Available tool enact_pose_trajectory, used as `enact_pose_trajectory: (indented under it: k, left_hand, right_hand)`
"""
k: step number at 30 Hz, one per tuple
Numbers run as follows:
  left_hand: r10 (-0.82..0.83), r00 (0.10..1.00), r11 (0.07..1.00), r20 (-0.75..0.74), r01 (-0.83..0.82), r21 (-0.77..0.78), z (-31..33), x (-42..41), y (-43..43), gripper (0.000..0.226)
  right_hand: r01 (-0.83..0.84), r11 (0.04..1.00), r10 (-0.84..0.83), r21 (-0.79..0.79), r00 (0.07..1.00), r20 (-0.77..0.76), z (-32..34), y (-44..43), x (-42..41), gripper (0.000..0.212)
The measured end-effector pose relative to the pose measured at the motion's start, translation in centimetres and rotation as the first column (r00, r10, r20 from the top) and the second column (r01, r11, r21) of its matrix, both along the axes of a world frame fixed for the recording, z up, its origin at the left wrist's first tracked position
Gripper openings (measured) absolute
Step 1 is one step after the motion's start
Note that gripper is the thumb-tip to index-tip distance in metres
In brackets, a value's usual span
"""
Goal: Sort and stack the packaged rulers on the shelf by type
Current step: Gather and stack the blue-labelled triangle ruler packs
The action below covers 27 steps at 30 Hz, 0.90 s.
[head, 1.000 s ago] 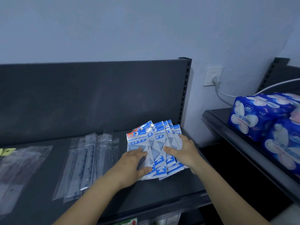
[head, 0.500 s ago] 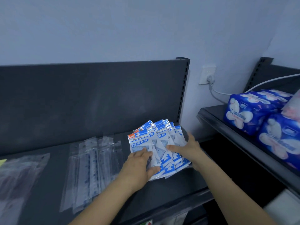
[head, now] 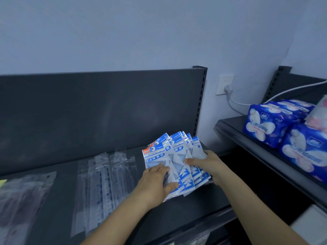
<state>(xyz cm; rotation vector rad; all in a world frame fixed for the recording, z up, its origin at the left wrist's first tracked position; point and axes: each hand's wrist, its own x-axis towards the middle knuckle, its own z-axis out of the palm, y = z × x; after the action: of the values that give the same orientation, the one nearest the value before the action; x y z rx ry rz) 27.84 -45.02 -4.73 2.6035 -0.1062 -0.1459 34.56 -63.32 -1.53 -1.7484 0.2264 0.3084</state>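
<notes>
Barely anything shifted since half a second back. Left hand (head: pixel 155 183) and right hand (head: pixel 211 165) stayed flat, fingers straight, pressing the fanned set-square packs (head: pixel 178 156) at lower centre, on the shelf (head: pixel 194 206). Clear ruler sleeves (head: pixel 106 183) lay just left.

Dark grey shelf (head: pixel 203 204), flat top, upright back panel behind. Near its right end: blue-and-white geometric ruler packs (head: pixel 157 156), fanned and overlapping. Mid-shelf: clear-sleeved straight rulers (head: pixel 104 183), lying side by side, partly overlapped. At the left edge: larger clear packages (head: pixel 23 200), contents blurred; beside them a yellow scrap (head: pixel 2 183).
</notes>
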Motion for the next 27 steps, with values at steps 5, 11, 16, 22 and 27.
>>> enact_pose_trajectory:
  k: [5,11,16,22,27]
  left_hand:
    - [0.058,0.995,0.992,-0.087,-0.067,-0.105,0.3,0.9,0.1,0.05]
    - [0.158,0.983,0.957,-0.096,-0.176,-0.231,0.4,1.8,-0.5,0.036]
    - [0.239,0.967,0.906,-0.085,-0.253,-0.34,1.4,1.8,-1.4,0.047]
    - [0.309,0.942,0.801,-0.134,-0.334,-0.497,1.0,1.5,-2.4,0.025]
    - [0.347,0.923,0.724,-0.165,-0.376,-0.579,0.8,1.2,-3.4,0.023]
  right_hand:
    - [-0.101,0.995,0.101,-0.003,0.995,-0.023,0.2,-1.1,0.7,0.05]
    - [-0.255,0.965,0.25,-0.054,0.964,-0.091,0.7,-2.9,2.8,0.038]
    - [-0.368,0.929,0.358,-0.052,0.923,-0.14,1.5,-4.3,4.9,0.048]
    - [-0.526,0.844,0.499,-0.106,0.842,-0.202,-1.5,-4.3,8.1,0.116]
    - [-0.534,0.845,0.525,-0.02,0.836,-0.162,-1.3,-3.3,7.5,0.102]
